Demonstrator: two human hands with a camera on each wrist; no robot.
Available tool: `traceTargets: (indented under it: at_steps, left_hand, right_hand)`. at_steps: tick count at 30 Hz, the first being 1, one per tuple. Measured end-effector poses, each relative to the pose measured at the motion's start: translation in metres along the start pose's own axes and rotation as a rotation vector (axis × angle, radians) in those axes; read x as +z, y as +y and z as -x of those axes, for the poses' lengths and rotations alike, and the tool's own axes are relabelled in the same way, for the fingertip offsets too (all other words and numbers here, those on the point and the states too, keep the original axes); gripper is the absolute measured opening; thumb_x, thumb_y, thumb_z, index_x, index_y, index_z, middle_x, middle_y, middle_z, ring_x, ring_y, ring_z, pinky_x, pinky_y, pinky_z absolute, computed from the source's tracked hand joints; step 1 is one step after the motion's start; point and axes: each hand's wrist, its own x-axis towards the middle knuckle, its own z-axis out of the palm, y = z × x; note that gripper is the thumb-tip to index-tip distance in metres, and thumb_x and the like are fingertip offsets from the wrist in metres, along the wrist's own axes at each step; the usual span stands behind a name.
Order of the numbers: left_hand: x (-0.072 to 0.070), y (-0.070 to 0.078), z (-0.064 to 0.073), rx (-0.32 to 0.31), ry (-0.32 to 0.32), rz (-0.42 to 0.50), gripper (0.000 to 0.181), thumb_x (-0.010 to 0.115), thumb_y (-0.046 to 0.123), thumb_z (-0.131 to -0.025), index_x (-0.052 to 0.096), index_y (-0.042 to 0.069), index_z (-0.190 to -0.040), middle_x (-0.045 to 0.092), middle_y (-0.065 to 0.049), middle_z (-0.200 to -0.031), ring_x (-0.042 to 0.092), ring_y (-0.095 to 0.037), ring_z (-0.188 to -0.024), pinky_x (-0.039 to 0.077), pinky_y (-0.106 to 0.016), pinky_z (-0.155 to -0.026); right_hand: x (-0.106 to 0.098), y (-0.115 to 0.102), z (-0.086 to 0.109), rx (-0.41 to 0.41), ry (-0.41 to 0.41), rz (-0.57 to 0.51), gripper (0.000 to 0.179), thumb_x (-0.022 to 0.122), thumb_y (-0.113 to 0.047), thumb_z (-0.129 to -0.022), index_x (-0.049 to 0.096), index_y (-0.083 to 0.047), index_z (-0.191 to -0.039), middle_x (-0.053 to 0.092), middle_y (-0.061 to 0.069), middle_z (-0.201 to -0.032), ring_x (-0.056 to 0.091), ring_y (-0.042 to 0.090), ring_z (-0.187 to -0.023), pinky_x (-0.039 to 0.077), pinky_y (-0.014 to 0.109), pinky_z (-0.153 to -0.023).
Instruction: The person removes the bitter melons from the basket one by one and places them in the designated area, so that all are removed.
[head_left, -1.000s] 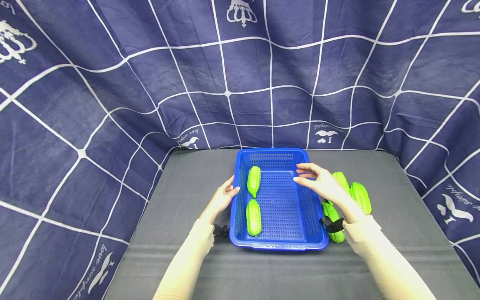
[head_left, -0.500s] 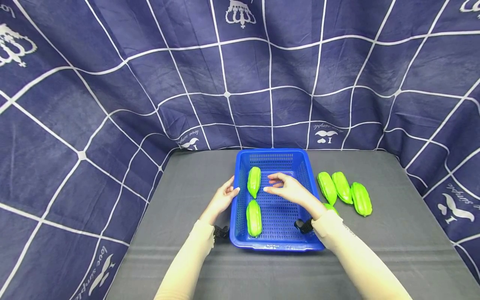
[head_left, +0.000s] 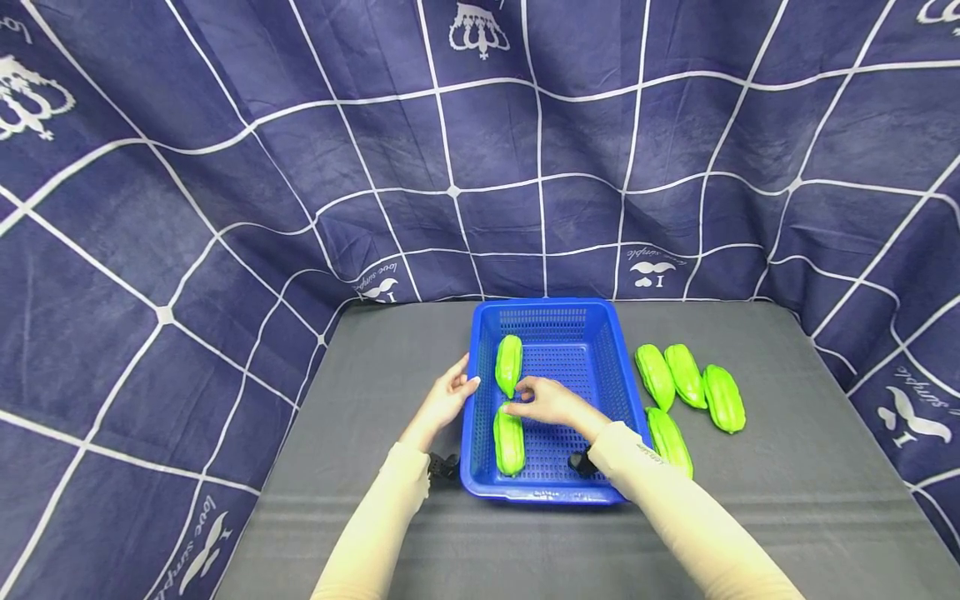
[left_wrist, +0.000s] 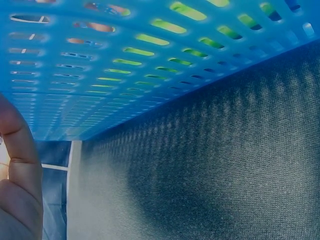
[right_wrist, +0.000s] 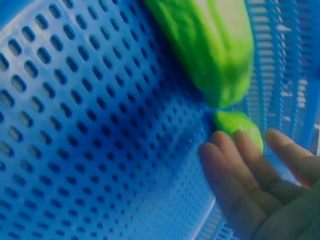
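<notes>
Two long, ribbed, bright green fruits lie end to end along the left side of a blue plastic basket point(head_left: 555, 493), one farther point(head_left: 509, 363) and one nearer point(head_left: 509, 446). My left hand point(head_left: 446, 396) holds the basket's left rim, thumb over the edge and fingers along the outer wall. Inside the basket, my right hand point(head_left: 551, 402) reaches to where the two fruits meet, its thumb over the nearer fruit's far tip. In the right wrist view, the fingers point(right_wrist: 220, 175) are extended and slightly bent near the fruit ends, without closing round either fruit.
Right of the basket several more green fruits point(head_left: 686, 375) lie on the dark grey table point(head_left: 360, 350); the closest point(head_left: 670, 442) is partly covered by my right sleeve point(head_left: 660, 483). A navy curtain with white lines point(head_left: 585, 150) hangs behind and at both sides.
My right hand has moved left and toward me, from above the basket's right side to the two fruits inside. My left hand stays on the rim; the fruits have not visibly shifted.
</notes>
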Motion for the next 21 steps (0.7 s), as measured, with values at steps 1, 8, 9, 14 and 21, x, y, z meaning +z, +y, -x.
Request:
traceTargets:
  at_steps: [1,8,9,14,21]
  left_hand:
    - [0.0,0.0,0.0,-0.011,0.005,0.008,0.058,0.055,0.004,-0.098,0.031,-0.008,-0.149,0.065,-0.033,-0.103,0.068,-0.021,-0.081,0.051,-0.023,-0.071]
    - [0.003,-0.015,-0.007,-0.031,0.044,-0.004,0.059,0.058,0.007,-0.098,0.033,0.0,-0.152,0.067,-0.03,-0.105,0.069,-0.024,-0.085,0.05,-0.02,-0.072]
    - [0.003,-0.015,-0.007,-0.032,0.047,-0.004,0.059,0.058,0.007,-0.098,0.034,0.001,-0.152,0.067,-0.029,-0.104,0.069,-0.026,-0.087,0.05,-0.02,-0.073]
    - [0.003,-0.016,-0.007,-0.028,0.048,-0.011,0.058,0.057,0.007,-0.098,0.035,0.001,-0.151,0.068,-0.028,-0.104,0.069,-0.029,-0.088,0.052,-0.023,-0.074]
    - [0.003,-0.016,-0.007,-0.026,0.048,-0.031,0.058,0.057,0.007,-0.098,0.034,0.001,-0.151,0.068,-0.027,-0.103,0.069,-0.021,-0.084,0.052,-0.022,-0.073]
  right_hand:
    - [0.002,-0.001,-0.001,0.004,-0.015,0.006,0.06,0.072,-0.037,-0.087,0.06,0.008,-0.124,0.068,0.022,-0.113,0.064,0.034,-0.108,0.05,0.046,-0.094]
    - [0.012,-0.002,-0.004,0.056,-0.091,0.045,0.068,0.071,-0.042,-0.087,0.056,0.009,-0.129,0.063,0.024,-0.124,0.058,0.037,-0.12,0.045,0.048,-0.103]
    - [0.013,-0.002,-0.004,0.06,-0.1,0.049,0.068,0.07,-0.042,-0.087,0.055,0.009,-0.129,0.063,0.024,-0.124,0.058,0.037,-0.12,0.045,0.048,-0.103]
    - [0.018,0.0,-0.005,0.089,-0.148,0.073,0.072,0.07,-0.045,-0.086,0.054,0.009,-0.131,0.063,0.024,-0.126,0.057,0.037,-0.121,0.044,0.048,-0.104]
    - [0.026,0.001,-0.004,0.1,-0.174,0.093,0.071,0.07,-0.045,-0.086,0.055,0.007,-0.13,0.063,0.023,-0.125,0.058,0.036,-0.121,0.044,0.048,-0.104]
